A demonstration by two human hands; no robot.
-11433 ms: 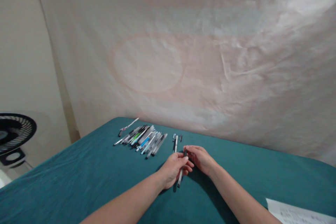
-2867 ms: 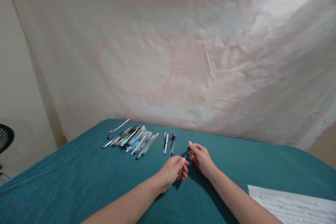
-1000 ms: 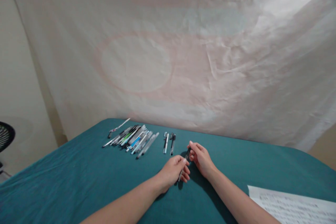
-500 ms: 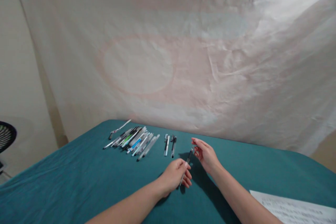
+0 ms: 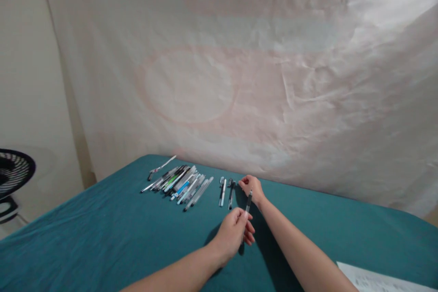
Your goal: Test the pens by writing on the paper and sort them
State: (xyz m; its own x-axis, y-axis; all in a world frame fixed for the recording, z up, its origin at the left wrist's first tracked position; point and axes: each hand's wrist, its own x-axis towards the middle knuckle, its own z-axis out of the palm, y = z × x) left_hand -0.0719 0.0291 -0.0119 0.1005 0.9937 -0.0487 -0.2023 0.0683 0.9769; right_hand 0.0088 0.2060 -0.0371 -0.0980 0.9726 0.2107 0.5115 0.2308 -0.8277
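My left hand (image 5: 236, 232) is closed around a pen (image 5: 249, 201), which points up with its narrow bare tip at the top. Farther forward, my right hand (image 5: 252, 187) hovers at or just above the cloth with its fingers curled together. Whatever lies between those fingers is too small to make out. Just left of its fingertips lies a dark pen (image 5: 231, 197) with a cap by its upper end. Beside that one rests a white pen (image 5: 223, 194), also with a small clear cap at its top.
Many pens lie in a pile (image 5: 181, 185) at the left on the green tablecloth (image 5: 147, 232). A thin white-and-dark item (image 5: 160, 168) lies behind the pile. A printed sheet (image 5: 369, 278) is at the lower right. A black fan (image 5: 15, 171) stands beyond the left edge.
My right hand has moved left and away from the left hand's pen, toward the two laid-out pens. The pen in my left hand now stands more upright. The view has shifted slightly.
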